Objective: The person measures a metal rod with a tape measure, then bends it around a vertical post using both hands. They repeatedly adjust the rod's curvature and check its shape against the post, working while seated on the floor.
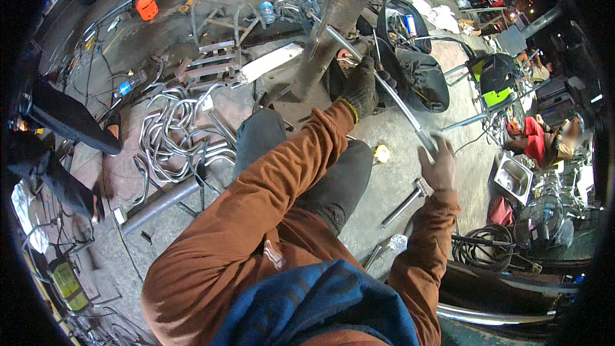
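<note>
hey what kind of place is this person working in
Most likely an open-air metal fabrication or welding workshop. A heap of bent shiny steel tubes lies on the concrete floor, coiled black cable sits nearby, and the gloved left hand grips a long steel rod.

Clear plastic bottle (267, 11), blue label, top centre
</note>
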A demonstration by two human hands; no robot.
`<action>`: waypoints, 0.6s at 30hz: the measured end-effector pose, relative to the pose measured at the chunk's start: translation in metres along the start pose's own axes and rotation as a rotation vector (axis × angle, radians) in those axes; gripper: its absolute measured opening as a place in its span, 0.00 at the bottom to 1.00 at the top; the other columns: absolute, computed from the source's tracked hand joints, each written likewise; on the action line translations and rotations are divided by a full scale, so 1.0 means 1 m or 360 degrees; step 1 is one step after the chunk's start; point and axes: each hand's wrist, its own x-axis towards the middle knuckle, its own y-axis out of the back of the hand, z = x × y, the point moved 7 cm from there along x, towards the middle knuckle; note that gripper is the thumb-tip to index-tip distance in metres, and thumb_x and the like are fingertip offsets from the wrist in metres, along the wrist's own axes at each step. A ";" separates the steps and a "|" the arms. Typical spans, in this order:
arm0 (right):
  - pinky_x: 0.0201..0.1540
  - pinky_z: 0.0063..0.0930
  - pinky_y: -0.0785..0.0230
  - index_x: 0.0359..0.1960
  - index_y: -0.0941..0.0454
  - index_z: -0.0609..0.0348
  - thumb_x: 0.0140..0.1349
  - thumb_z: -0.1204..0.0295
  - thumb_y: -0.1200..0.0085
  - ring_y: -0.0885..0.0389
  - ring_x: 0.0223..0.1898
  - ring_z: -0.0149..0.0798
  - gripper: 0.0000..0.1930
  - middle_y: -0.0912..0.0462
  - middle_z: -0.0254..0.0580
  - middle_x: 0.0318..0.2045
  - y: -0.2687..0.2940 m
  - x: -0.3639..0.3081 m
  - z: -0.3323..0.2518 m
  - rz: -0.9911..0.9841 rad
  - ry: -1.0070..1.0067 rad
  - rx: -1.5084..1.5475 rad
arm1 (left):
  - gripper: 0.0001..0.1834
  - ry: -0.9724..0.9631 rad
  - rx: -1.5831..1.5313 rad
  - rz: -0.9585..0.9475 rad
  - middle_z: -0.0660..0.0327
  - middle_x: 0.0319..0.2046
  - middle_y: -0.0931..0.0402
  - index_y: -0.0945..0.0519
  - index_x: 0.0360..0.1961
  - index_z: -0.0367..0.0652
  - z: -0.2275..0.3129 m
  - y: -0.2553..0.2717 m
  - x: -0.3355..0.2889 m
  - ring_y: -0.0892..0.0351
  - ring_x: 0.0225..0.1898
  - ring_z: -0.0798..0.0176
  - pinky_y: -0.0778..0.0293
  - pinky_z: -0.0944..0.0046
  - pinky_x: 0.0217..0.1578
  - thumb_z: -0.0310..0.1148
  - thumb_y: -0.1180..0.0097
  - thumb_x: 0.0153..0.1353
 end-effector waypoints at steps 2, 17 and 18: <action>0.39 0.46 0.28 0.44 0.23 0.60 0.60 0.55 0.44 0.19 0.37 0.59 0.21 0.19 0.56 0.34 -0.003 -0.013 0.028 -0.0288 -0.0240 -0.0042 | 0.17 0.0019 0.0170 0.0092 0.59 0.22 0.27 0.28 0.33 0.46 0.007 0.005 0.002 0.22 0.25 0.57 0.18 0.48 0.28 0.49 0.54 0.69; 0.24 0.29 0.31 0.25 0.26 0.66 0.58 0.50 0.38 0.21 0.19 0.35 0.26 0.25 0.40 0.11 -0.006 -0.055 0.106 -0.0088 -0.0591 0.0138 | 0.10 -0.0473 0.0276 0.0105 0.60 0.32 0.27 0.28 0.40 0.46 0.117 -0.005 -0.017 0.21 0.31 0.59 0.16 0.51 0.32 0.39 0.44 0.64; 0.24 0.27 0.33 0.26 0.25 0.69 0.58 0.51 0.38 0.26 0.19 0.31 0.26 0.25 0.40 0.14 -0.009 -0.060 0.117 -0.0054 -0.0697 0.0342 | 0.10 -0.0522 0.0211 0.0202 0.61 0.32 0.27 0.27 0.40 0.46 0.127 0.002 -0.012 0.22 0.31 0.60 0.16 0.51 0.32 0.38 0.44 0.64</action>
